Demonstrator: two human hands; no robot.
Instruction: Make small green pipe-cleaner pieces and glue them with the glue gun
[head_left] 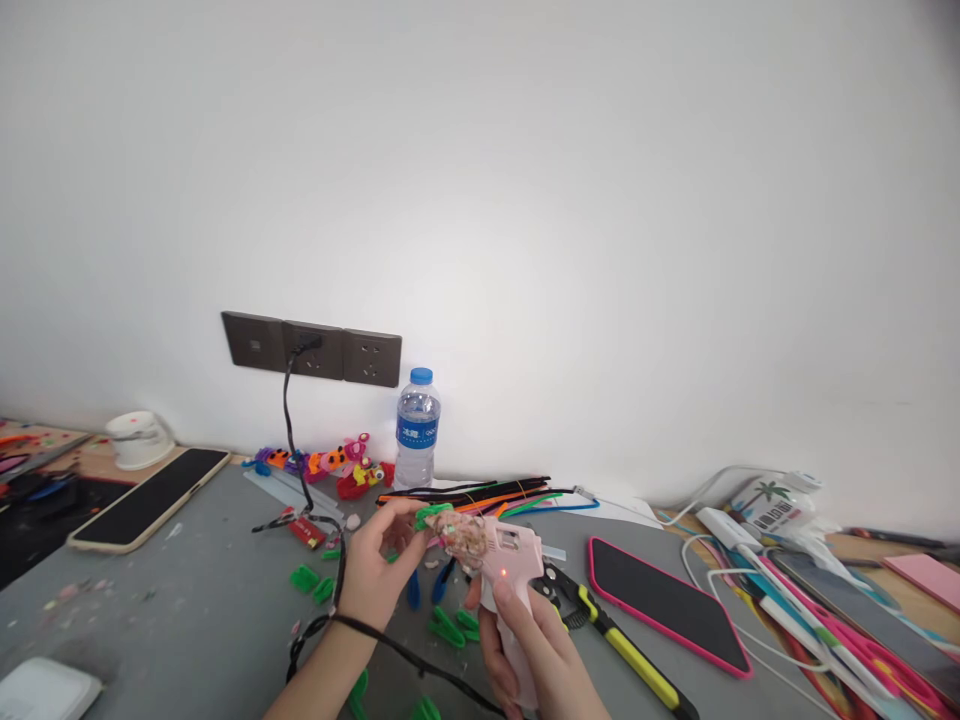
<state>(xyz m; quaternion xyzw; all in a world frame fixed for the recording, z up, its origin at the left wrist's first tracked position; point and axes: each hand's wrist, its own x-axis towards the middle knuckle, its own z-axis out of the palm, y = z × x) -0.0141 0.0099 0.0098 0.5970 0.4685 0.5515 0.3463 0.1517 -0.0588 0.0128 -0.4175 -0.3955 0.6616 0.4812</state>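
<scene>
My right hand (517, 635) is wrapped round the handle of a pale pink hot glue gun (516, 555), whose small orange light glows. Dried glue and fuzz crust the gun's front end, which points left. In my left hand (386, 560) a small green fuzzy piece (433, 516) is pinched, right at the gun's nozzle; whether they touch I cannot tell. The black power cord (420, 660) passes over my left wrist. Several bent green pipe-cleaner pieces (448, 628) lie on the grey mat (225, 600) around and below my hands.
A water bottle (418, 430) stands by the wall, beside pipe-cleaner figures (322, 462) and a bundle of pipe cleaners (480, 494). To the right lie yellow-black pliers (630, 655), a pink-cased phone (667, 605) and white cables. Another phone (154, 497) rests at left.
</scene>
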